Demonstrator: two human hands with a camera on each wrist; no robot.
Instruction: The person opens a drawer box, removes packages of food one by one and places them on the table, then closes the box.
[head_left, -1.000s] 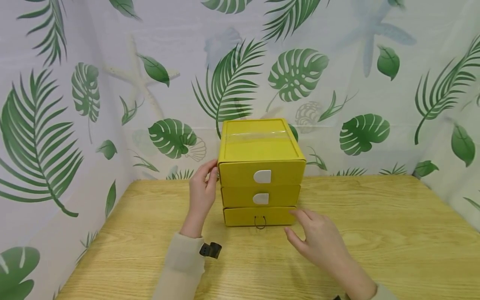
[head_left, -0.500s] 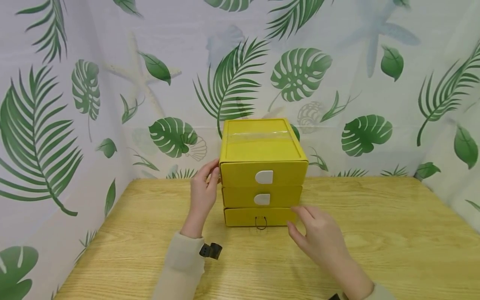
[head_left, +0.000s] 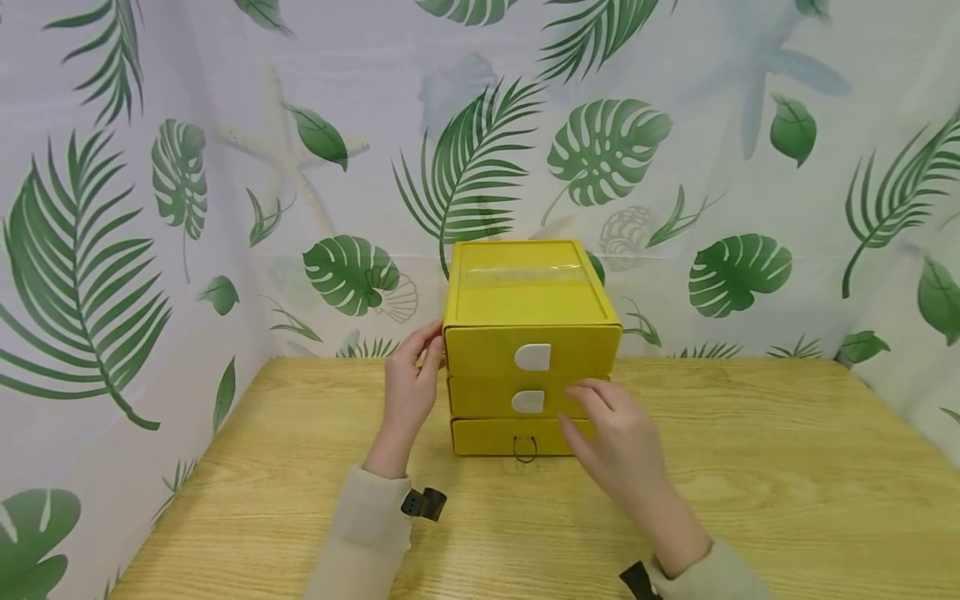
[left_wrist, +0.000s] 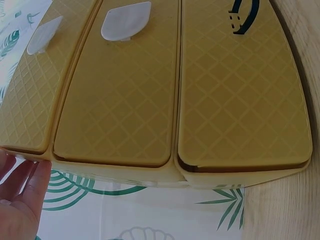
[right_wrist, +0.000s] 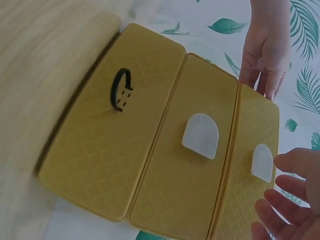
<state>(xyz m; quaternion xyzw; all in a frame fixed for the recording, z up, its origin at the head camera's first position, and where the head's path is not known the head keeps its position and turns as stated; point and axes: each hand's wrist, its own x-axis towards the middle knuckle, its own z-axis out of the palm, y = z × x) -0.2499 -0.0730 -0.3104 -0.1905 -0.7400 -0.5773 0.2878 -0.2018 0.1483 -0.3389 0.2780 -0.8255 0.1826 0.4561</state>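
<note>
A yellow three-drawer box [head_left: 528, 300] stands upright on the wooden table, all its drawers closed. White half-round tabs mark the top drawer [head_left: 480, 352] and the middle drawer [head_left: 480, 398]; the bottom drawer [head_left: 480, 437] carries a thin black loop handle [head_left: 525, 451]. My left hand [head_left: 411, 379] touches the box's left side near the top, fingers extended along it in the left wrist view. In front of the right half of the box is my right hand [head_left: 618, 442], its fingers spread and loosely bent. The right wrist view shows that hand [right_wrist: 300, 195] holding nothing, close to the top drawer's tab [right_wrist: 262, 162].
Clear tape [head_left: 525, 273] crosses the box's top. Behind and beside the table hangs a white cloth [head_left: 337, 200] printed with green leaves. The wood-grain table [head_left: 750, 467] extends to both sides of the box. Black straps [head_left: 423, 503] sit at the wrists.
My right hand has moved left and up, from beside the bottom drawer's right end to in front of the middle drawer. My left hand stays at the box's side. The drawers look unchanged.
</note>
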